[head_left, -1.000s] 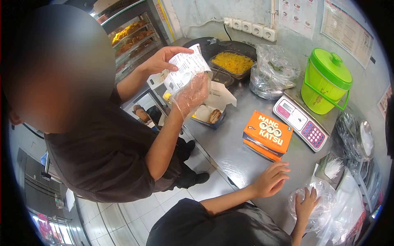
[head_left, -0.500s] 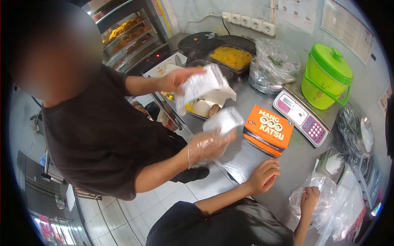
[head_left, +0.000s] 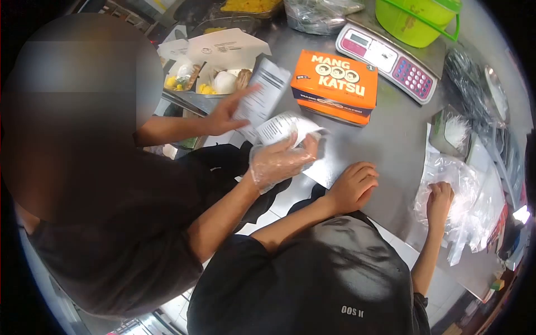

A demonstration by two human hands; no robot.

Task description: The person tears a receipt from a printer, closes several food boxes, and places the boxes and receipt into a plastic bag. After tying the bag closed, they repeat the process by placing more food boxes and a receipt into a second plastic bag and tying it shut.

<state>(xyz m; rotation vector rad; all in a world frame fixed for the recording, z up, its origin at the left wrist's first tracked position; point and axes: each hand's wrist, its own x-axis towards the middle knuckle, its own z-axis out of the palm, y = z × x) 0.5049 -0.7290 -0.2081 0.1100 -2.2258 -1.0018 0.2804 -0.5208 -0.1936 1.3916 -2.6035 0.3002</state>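
My left hand [head_left: 353,187] rests at the edge of the metal table, fingers loosely bent and nothing in them. Just beyond it sits a closed orange box [head_left: 334,84] printed "MANG KATSU". Over on the right, my right hand [head_left: 440,198] has its fingers curled onto a clear plastic bag [head_left: 455,209]; part of the grip is hidden. To my left, a co-worker's gloved hand [head_left: 282,159] holds a printed paper slip [head_left: 282,127]. The co-worker's bare hand [head_left: 226,114] has a second, longer slip [head_left: 265,92].
Open food boxes [head_left: 223,47] with rice and yellow pieces stand at the back left. Behind the orange box are a scale [head_left: 385,58] and a green bucket [head_left: 413,19]. More plastic bags [head_left: 474,84] and a tray of white strips [head_left: 455,131] line the right side.
The view has tilted down and shifted. The co-worker has brought the two paper slips lower and closer together. My left fingers bend slightly more; my right hand stays at the plastic bag.
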